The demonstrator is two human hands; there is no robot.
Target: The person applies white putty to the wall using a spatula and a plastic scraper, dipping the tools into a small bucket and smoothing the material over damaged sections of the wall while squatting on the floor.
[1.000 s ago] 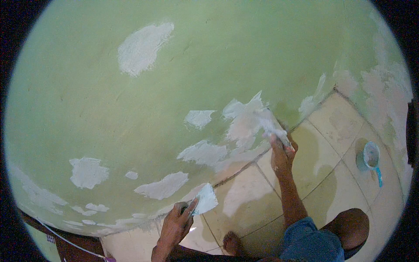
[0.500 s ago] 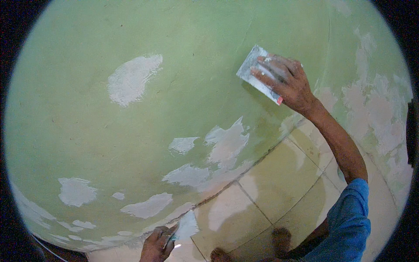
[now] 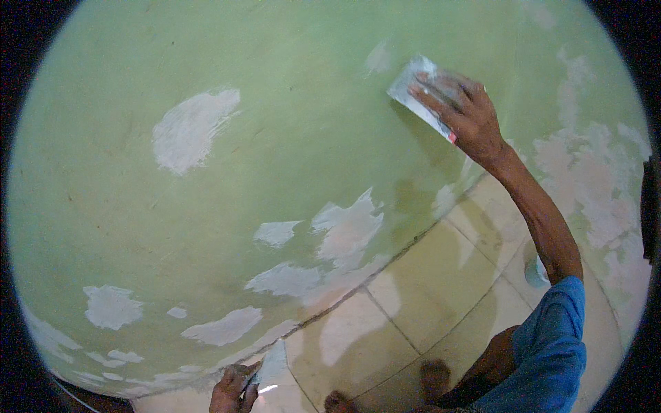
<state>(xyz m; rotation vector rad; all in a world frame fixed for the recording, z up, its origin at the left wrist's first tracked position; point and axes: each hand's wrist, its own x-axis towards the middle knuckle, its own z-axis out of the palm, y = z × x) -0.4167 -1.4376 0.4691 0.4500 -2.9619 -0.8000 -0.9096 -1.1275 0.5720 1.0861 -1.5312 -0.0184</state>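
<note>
My right hand (image 3: pixel 463 113) presses a broad, putty-smeared putty knife (image 3: pixel 406 88) to the green wall (image 3: pixel 289 151), fingers spread over its blade. A red bit shows at the blade's lower end. Just left of it is a thin white putty patch (image 3: pixel 377 58). Low by the floor line, my left hand (image 3: pixel 235 389) grips a second putty knife (image 3: pixel 273 361), its blade pale with putty and pointing up. Several dried-looking white patches, among them a large one (image 3: pixel 196 131), dot the wall.
A tiled floor (image 3: pixel 399 296) meets the wall along a dark seam. My bare feet (image 3: pixel 435 375) stand on it. Beside my right forearm sits a container (image 3: pixel 536 272), partly hidden. More white patches (image 3: pixel 585 179) cover the wall at right, near a dark object (image 3: pixel 648 210) at the edge.
My right hand has moved slightly up and right with its putty knife, and a thin white patch now shows left of the blade. My left hand has shifted slightly left and down.
</note>
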